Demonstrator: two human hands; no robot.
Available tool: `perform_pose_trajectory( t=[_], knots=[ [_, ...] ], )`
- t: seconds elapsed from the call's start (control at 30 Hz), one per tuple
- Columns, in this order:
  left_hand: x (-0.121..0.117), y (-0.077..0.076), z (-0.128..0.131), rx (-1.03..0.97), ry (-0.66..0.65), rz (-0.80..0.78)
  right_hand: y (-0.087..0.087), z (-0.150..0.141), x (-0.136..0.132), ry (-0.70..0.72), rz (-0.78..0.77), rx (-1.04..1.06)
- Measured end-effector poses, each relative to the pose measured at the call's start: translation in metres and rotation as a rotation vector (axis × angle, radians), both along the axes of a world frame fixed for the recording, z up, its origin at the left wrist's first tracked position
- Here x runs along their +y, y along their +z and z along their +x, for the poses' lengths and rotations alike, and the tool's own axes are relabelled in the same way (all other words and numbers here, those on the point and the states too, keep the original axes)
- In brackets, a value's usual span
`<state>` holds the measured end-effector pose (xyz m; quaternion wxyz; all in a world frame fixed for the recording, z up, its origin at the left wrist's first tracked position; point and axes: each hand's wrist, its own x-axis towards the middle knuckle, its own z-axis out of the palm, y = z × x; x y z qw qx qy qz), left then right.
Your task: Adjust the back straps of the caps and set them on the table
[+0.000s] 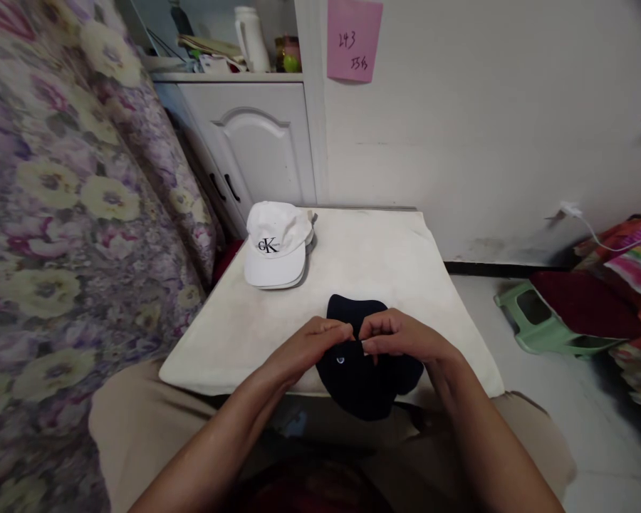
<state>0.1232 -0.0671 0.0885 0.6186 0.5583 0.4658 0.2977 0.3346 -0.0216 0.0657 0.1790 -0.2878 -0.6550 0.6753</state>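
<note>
A dark navy cap [360,388] with a small light emblem lies at the near edge of the table, partly overhanging it. My left hand [320,338] is closed, thumb and fingers pinching at the middle of the cap. Facing it, my right hand [400,335] pinches the cap's fabric a short way to the right, with its fingers curled. The exact bit between the fingertips is too small to make out. Farther back on the left sits a white cap [278,246] with black "CK" lettering, its brim toward me; neither hand touches it.
A cream-covered table [374,249] stands in front of my knees. Behind it are a white cabinet [261,146] and a wall with a pink note [354,39]. A floral curtain [75,235] hangs at left; a green stool [528,313] stands at right.
</note>
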Motion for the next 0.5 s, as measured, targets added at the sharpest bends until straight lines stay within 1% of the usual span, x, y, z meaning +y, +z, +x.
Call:
perform_pose_trajectory(
  t=[0.1, 0.37, 0.43, 0.5],
  knots=[
    [-0.0003, 0.0009, -0.0022, 0.001, 0.030, 0.018, -0.0002, -0.0007, 0.0002, 0.008, -0.005, 0.010],
    [0.0003, -0.0001, -0.0040, 0.032, 0.006, 0.056, -0.0043, 0.0003, 0.0019, 0.025, -0.014, 0.033],
    [0.0009, -0.0009, -0.0046, 0.043, -0.016, 0.060, -0.0041, 0.0000, 0.0021, 0.027, -0.001, 0.028],
    [0.0015, -0.0010, -0.0047, 0.067, -0.076, 0.070, -0.0033, -0.0008, 0.0021, 0.028, 0.025, 0.025]
  ],
)
